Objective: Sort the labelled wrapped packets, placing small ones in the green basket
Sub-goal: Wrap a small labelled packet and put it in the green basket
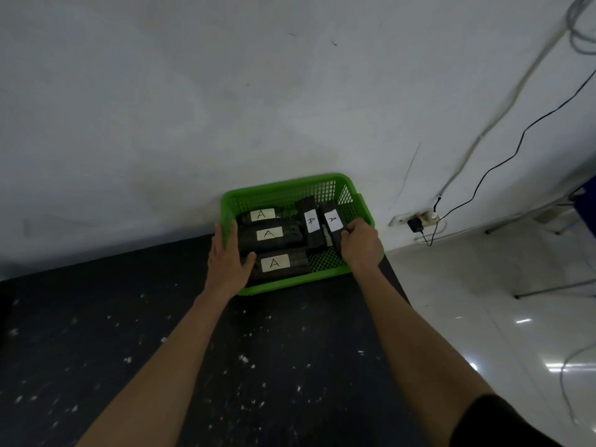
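— Where is the green plastic lattice basket (290, 188) now?

— It stands at the far edge of the dark speckled table (161, 333), close against the white wall (225, 91). Five black wrapped packets with white paper labels marked "A" lie inside. Three lie across on the left: the far packet (258, 216), the middle packet (274, 235), the near packet (280, 264). Two lie lengthwise on the right.

— And the hands?

— The left hand (227, 258) rests with straight fingers on the basket's left rim, the thumb touching the near packet. The right hand (361, 243) has curled fingers around the rightmost packet (332, 222), beside the other lengthwise packet (311, 221).

— Anything else?

— A black charger plug (414, 224) sits in a white socket strip by the wall, on the pale tiled floor (483, 317).
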Tool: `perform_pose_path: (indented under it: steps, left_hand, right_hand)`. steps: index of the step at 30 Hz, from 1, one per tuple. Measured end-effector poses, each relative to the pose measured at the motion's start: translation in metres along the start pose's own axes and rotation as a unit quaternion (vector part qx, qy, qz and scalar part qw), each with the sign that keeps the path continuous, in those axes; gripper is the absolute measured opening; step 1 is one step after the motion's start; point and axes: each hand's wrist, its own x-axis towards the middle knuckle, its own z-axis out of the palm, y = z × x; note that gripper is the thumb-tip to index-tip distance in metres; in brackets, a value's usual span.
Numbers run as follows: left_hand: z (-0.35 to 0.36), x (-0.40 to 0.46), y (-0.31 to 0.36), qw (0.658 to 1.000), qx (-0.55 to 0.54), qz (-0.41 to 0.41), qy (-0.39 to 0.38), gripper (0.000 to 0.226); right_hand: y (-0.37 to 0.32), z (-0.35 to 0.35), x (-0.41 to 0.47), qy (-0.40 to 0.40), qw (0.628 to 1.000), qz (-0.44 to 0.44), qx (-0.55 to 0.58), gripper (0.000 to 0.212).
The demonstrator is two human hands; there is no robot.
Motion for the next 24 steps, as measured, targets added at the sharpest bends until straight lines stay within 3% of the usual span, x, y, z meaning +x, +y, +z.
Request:
perform_pose_path:
  steps: [9,18,24]
  left_hand:
    - [0.021,0.000,-0.020,0.999,-0.009,0.037,0.031,0.083]
    - [0.020,0.000,-0.020,0.999,-0.016,0.037,0.022,0.081]
    - [0.002,-0.011,-0.022,0.999,-0.036,0.022,0.002,0.083]
  right_hand:
    - [0.004,0.030,0.038,-0.071,0.997,-0.018,-0.005,0.026]
    - [0.003,0.028,0.036,-0.072,0.997,-0.034,0.007,0.029]
    - [-0.007,0.016,-0.001,-0.031,0.997,-0.068,0.022,0.037]
